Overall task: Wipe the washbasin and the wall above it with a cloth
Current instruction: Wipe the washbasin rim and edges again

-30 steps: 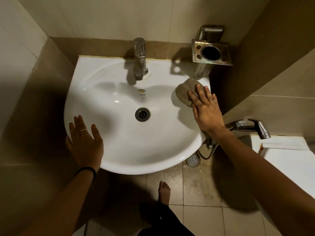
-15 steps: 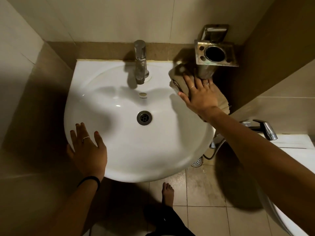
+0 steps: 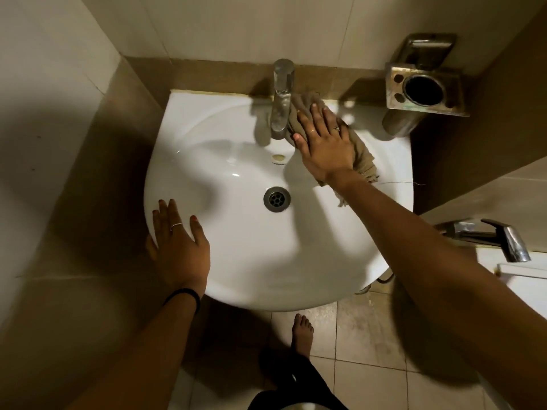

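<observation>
The white washbasin (image 3: pixel 242 261) is fixed in a tiled corner, with a steel tap (image 3: pixel 281 99) at its back rim and a drain (image 3: pixel 276 199) in the middle. A brown-grey cloth (image 3: pixel 361 156) lies on the back right rim, bunched against the tap's right side. My right hand (image 3: pixel 324 140) presses flat on the cloth with fingers straight, fingertips near the tap. My left hand (image 3: pixel 177 247) rests flat on the basin's front left rim. The pale tiled wall (image 3: pixel 236 25) rises above a brown tile band behind the basin.
A metal tumbler holder (image 3: pixel 426 87) juts from the wall at the upper right, close above the rim. A spray handle (image 3: pixel 500 236) and a white toilet cistern (image 3: pixel 521 279) stand at the right. A bare foot (image 3: pixel 302 335) stands on the tiled floor below the basin.
My right hand has slid the cloth from the basin's right rim back and leftward along the rim up to the tap. The left hand has stayed on the front left rim.
</observation>
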